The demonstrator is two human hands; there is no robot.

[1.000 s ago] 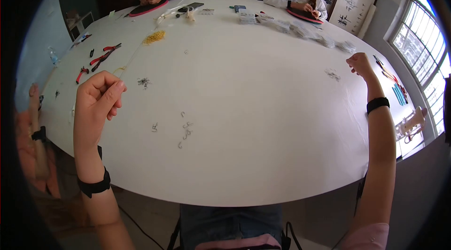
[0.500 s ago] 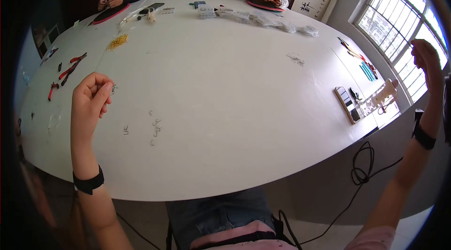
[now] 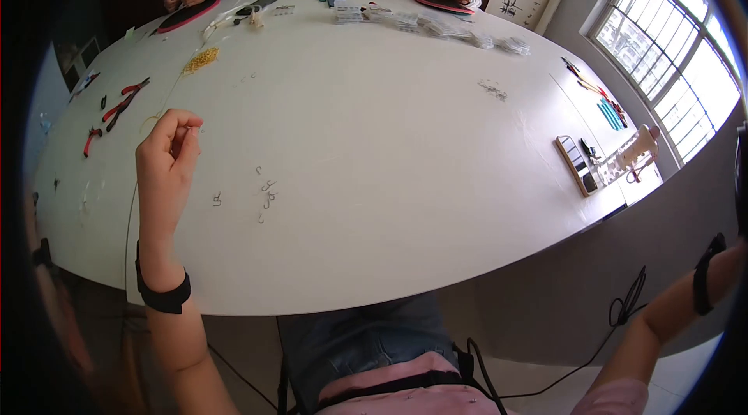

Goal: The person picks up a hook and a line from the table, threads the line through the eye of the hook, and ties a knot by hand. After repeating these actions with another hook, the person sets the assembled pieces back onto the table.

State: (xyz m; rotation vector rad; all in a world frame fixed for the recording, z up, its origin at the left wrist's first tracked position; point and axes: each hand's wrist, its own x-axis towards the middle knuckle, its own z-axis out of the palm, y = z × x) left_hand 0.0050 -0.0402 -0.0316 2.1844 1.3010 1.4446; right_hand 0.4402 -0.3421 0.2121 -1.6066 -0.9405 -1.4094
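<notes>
My left hand (image 3: 167,154) is raised over the left side of the white table (image 3: 374,158), with thumb and fingertips pinched together. A tiny speck shows at the fingertips, too small to name. To the right of this hand lie several small curved wire hooks (image 3: 269,195), and a little pair of them (image 3: 217,200) sits closer to my wrist. On the right only my forearm (image 3: 662,321) with a black wristband (image 3: 706,275) shows; the right hand itself is past the frame's edge.
Red-handled pliers (image 3: 123,103) and smaller cutters (image 3: 91,141) lie at the left, near a yellow pile (image 3: 201,61). A phone (image 3: 575,166) and a clear bottle (image 3: 635,154) stand at the right edge. Plastic packets (image 3: 444,28) and two people working are across the table.
My right hand has dropped from beside the window out of view at the right. My left hand has shifted slightly right, still pinched. The whole view has tilted a little.
</notes>
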